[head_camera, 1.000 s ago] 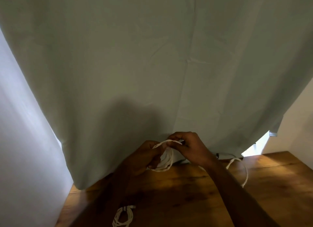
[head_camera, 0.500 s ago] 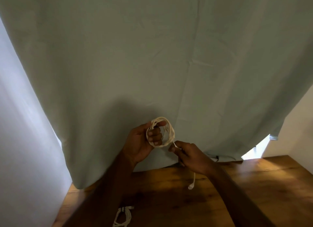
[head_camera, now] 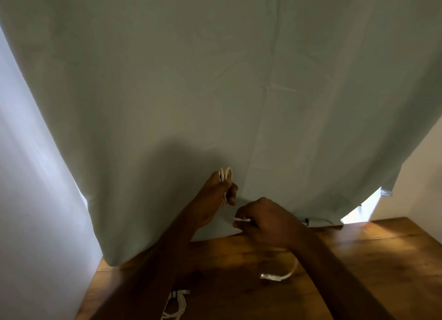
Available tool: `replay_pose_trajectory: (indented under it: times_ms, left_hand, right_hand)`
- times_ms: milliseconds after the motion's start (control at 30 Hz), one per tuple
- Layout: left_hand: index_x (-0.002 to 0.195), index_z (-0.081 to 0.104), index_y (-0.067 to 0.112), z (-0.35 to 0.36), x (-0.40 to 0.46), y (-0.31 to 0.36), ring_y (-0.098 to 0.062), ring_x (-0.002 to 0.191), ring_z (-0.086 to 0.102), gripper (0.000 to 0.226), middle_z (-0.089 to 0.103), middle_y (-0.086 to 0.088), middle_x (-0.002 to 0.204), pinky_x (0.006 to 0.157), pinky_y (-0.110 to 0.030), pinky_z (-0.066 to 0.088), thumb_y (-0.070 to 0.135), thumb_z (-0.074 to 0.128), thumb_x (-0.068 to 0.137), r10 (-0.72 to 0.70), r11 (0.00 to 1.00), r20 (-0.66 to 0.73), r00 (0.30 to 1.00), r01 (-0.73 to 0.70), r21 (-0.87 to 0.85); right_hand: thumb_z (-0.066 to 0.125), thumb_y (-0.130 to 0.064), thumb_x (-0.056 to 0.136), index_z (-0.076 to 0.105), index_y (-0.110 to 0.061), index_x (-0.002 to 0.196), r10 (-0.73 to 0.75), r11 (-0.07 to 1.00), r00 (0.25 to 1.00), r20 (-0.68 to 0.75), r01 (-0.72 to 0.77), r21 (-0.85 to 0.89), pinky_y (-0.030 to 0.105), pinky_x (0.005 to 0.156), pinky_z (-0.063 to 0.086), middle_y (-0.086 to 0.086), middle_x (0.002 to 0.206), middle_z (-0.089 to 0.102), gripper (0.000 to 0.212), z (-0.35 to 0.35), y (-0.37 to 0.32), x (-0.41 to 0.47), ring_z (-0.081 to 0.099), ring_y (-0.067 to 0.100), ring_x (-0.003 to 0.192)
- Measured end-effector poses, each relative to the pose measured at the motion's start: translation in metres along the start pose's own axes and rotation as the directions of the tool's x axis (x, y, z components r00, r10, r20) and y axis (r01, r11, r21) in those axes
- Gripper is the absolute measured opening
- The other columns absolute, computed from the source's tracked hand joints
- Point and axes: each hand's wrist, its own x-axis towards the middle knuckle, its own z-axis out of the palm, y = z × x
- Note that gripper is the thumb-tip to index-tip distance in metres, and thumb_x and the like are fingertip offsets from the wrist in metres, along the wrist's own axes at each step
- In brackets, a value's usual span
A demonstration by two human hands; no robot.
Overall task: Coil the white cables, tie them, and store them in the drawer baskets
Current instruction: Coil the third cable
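My left hand (head_camera: pixel 215 195) is raised in front of the curtain and grips a small coil of white cable (head_camera: pixel 226 176), whose loops stick out above the fingers. My right hand (head_camera: pixel 265 220) is just below and to the right, pinching the free strand of the same cable (head_camera: pixel 240 219). The cable's loose end (head_camera: pixel 277 275), with its plug, hangs under my right wrist above the wooden table (head_camera: pixel 370 260). A second white cable (head_camera: pixel 175 305), bundled, lies on the table near the bottom edge, partly hidden by my left forearm.
A pale green curtain (head_camera: pixel 215 80) hangs across almost the whole view and reaches the table's far edge. A dark cord (head_camera: pixel 315 220) runs along the curtain's hem on the right. A white wall (head_camera: pixel 28 200) stands at the left. No drawer or basket is in view.
The coil turned from facing me to edge-on in my left hand. My right hand pulled the free strand down and right, and the loose end swung lower under my wrist.
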Motion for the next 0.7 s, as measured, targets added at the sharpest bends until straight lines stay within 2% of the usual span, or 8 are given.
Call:
replay_pose_trajectory:
  times_ms: [67, 200, 300, 367, 500, 600, 667, 700]
  left_hand:
    - [0.099, 0.048, 0.009, 0.002, -0.003, -0.005, -0.016, 0.069, 0.052, 0.01, 0.055, -0.009, 0.081, 0.064, -0.029, 0.044, 0.019, 0.046, 0.1, -0.009, 0.992, 0.051, 0.999, 0.002, 0.128]
    - [0.075, 0.059, -0.002, 0.012, -0.015, -0.002, -0.021, 0.053, 0.055, 0.035, 0.056, -0.018, 0.063, 0.052, -0.027, 0.044, 0.03, 0.053, 0.087, 0.009, 0.973, 0.3, 0.954, -0.077, 0.216]
    - [0.069, 0.053, 0.005, 0.011, -0.02, -0.003, -0.017, 0.038, 0.04, 0.033, 0.047, -0.007, 0.05, 0.046, -0.026, 0.034, 0.034, 0.054, 0.084, -0.112, 0.994, 0.264, 0.958, 0.105, 0.042]
    - [0.071, 0.051, 0.008, 0.009, -0.021, -0.007, -0.011, 0.034, 0.031, 0.046, 0.039, 0.001, 0.046, 0.042, -0.022, 0.028, 0.049, 0.047, 0.094, -0.202, 0.973, 0.293, 0.934, 0.227, -0.051]
    - [0.075, 0.062, 0.017, 0.002, -0.027, -0.007, -0.006, 0.037, 0.028, 0.031, 0.034, 0.006, 0.05, 0.038, -0.018, 0.025, 0.04, 0.053, 0.094, -0.126, 0.98, 0.422, 0.898, 0.18, -0.089]
    - [0.069, 0.057, 0.014, -0.001, -0.031, -0.005, -0.005, 0.035, 0.025, 0.034, 0.031, 0.006, 0.048, 0.037, -0.015, 0.023, 0.039, 0.056, 0.091, -0.141, 0.967, 0.437, 0.888, 0.219, -0.132]
    - [0.064, 0.052, 0.014, 0.001, -0.031, -0.004, -0.005, 0.032, 0.024, 0.038, 0.03, 0.006, 0.045, 0.037, -0.014, 0.022, 0.042, 0.054, 0.09, -0.157, 0.931, 0.406, 0.9, 0.273, -0.244]
    - [0.063, 0.051, 0.014, 0.002, -0.031, -0.003, -0.005, 0.031, 0.024, 0.042, 0.029, 0.007, 0.044, 0.036, -0.014, 0.022, 0.046, 0.052, 0.09, -0.153, 0.896, 0.392, 0.907, 0.294, -0.331]
  right_hand:
    - [0.064, -0.036, 0.094, 0.076, -0.021, 0.106, -0.043, 0.998, 0.998, -0.046, 0.045, 0.047, 0.03, 0.078, 0.056, -0.005, 0.104, 0.075, 0.024, -0.013, -0.003, 0.005, 0.069, 0.008, 0.088]
    - [0.07, -0.023, 0.09, 0.079, -0.025, 0.09, -0.117, 0.982, 0.992, -0.052, 0.123, 0.142, 0.025, 0.079, 0.054, -0.011, 0.096, 0.073, 0.009, -0.035, -0.002, 0.012, 0.068, 0.003, 0.087]
    - [0.074, -0.022, 0.089, 0.077, -0.018, 0.096, -0.109, 0.983, 0.983, -0.147, 0.128, 0.133, 0.011, 0.074, 0.047, -0.011, 0.092, 0.07, 0.008, -0.039, 0.0, 0.013, 0.063, -0.004, 0.083]
    - [0.077, -0.017, 0.087, 0.072, -0.013, 0.095, -0.061, 0.973, 0.98, -0.191, 0.101, 0.207, 0.007, 0.069, 0.042, -0.017, 0.086, 0.066, 0.01, -0.042, 0.002, 0.012, 0.061, -0.005, 0.078]
    - [0.077, -0.014, 0.086, 0.068, -0.019, 0.099, -0.006, 0.957, 0.983, -0.185, 0.059, 0.282, 0.014, 0.066, 0.045, -0.012, 0.088, 0.064, 0.017, -0.04, 0.004, 0.012, 0.062, 0.002, 0.079]
    - [0.078, -0.024, 0.086, 0.07, -0.019, 0.094, 0.044, 0.953, 0.979, -0.201, 0.019, 0.303, 0.019, 0.063, 0.048, -0.009, 0.087, 0.065, 0.012, -0.037, 0.01, 0.011, 0.064, 0.01, 0.079]
    - [0.07, -0.022, 0.093, 0.072, -0.017, 0.088, 0.186, 0.874, 0.973, -0.136, -0.101, 0.476, 0.016, 0.058, 0.044, -0.014, 0.074, 0.067, 0.007, -0.037, 0.01, 0.009, 0.063, 0.005, 0.066]
    - [0.061, -0.021, 0.099, 0.072, -0.016, 0.087, 0.252, 0.801, 0.965, -0.068, -0.169, 0.574, 0.016, 0.053, 0.041, -0.014, 0.065, 0.063, 0.016, -0.034, 0.008, 0.007, 0.057, 0.004, 0.057]
